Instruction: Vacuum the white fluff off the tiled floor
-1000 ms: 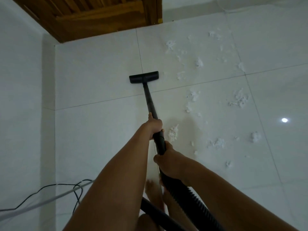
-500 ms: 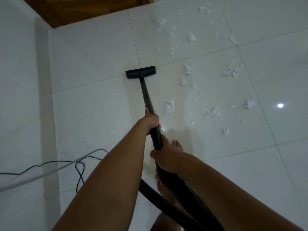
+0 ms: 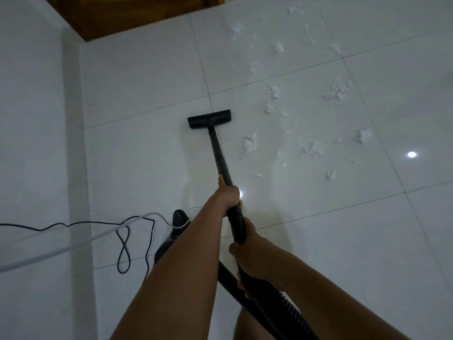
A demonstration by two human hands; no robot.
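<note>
Wand [image 3: 217, 148], one, in left hand [image 3: 229, 192] and right hand [image 3: 251, 249].

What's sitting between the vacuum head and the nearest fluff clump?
Nothing visible. Only bare tile separates the vacuum head from the fluff clump just to its right. The black cable lies behind, out of the path.

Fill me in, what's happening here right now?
A person grips the black vacuum wand with both hands: left hand farther down the tube, right hand near the ribbed hose. The floor head rests on the tiled floor, just left of the scattered white fluff. The vacuum body and a black cable lie at the left.
</note>
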